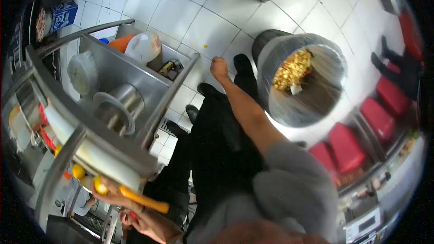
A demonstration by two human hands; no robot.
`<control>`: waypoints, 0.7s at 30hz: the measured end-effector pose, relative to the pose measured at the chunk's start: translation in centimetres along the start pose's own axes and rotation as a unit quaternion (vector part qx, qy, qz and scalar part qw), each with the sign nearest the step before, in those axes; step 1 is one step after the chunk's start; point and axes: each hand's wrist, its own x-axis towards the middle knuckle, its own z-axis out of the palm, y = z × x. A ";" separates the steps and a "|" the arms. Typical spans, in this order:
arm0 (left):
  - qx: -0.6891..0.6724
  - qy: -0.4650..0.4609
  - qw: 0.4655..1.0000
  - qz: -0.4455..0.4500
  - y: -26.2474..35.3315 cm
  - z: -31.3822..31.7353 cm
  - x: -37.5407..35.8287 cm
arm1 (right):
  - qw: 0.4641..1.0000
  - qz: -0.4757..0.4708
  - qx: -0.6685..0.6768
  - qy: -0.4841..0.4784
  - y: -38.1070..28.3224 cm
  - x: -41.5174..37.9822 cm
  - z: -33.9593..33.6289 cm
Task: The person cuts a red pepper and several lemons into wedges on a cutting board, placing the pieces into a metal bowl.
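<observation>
My right hand (219, 68) reaches out over the tiled floor, fingers curled into a fist whose inside is hidden. Beside that forearm stands a bin (312, 108) lined with clear plastic, with yellow peelings (291, 70) inside. At the lower left, my left hand (110, 192) is closed round a yellow fruit (101, 185) that looks like a lemon. A long orange handle-like piece (144, 199) lies across this hand. Another yellow fruit (78, 171) is close by along the counter edge. Just below, another hand (129, 219) is near something small and red.
On the left stands a steel sink unit (158, 104) holding a metal pot (129, 99), a bagged round container (83, 73) and a plastic jug (143, 47). Red chairs (346, 147) line the right side. A person's dark-clothed legs (174, 153) are close beside me.
</observation>
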 end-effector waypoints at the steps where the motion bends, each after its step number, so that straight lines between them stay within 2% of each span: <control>1: -0.009 0.007 0.999 -0.044 0.5 -0.2 0.0 | 0.999 0.007 -0.037 -0.022 2.6 1.6 3.9; 2: -0.021 0.016 0.997 -0.076 0.8 0.2 -0.3 | 0.996 0.013 -0.074 -0.044 3.5 3.4 6.1; 5: -0.026 0.016 0.996 -0.088 1.2 2.1 -0.9 | 0.992 0.007 -0.092 -0.082 6.3 6.6 10.2; 6: -0.025 0.014 0.996 -0.086 1.3 3.0 -1.2 | 0.988 -0.017 -0.121 -0.099 7.0 7.6 11.3; 10: -0.024 0.016 0.997 -0.073 1.2 5.3 -1.5 | 0.973 -0.121 -0.190 -0.055 8.4 11.2 16.5; 15: -0.024 0.021 0.998 -0.062 1.2 7.4 -1.3 | 0.916 -0.246 -0.312 -0.053 10.7 15.2 21.7; 16: -0.022 0.018 0.998 -0.059 1.2 7.8 -1.3 | 0.930 -0.229 -0.282 -0.053 11.1 15.3 22.4; 19: -0.023 0.011 0.998 -0.056 1.0 8.7 -1.5 | 0.867 -0.276 -0.405 -0.094 11.9 15.4 22.1; 20: -0.023 0.012 0.998 -0.053 1.0 8.8 -1.5 | 0.914 -0.202 -0.334 -0.109 12.8 15.1 23.2; 21: -0.023 0.009 0.998 -0.051 0.8 8.7 -1.4 | 0.934 -0.160 -0.296 -0.117 12.5 14.6 22.8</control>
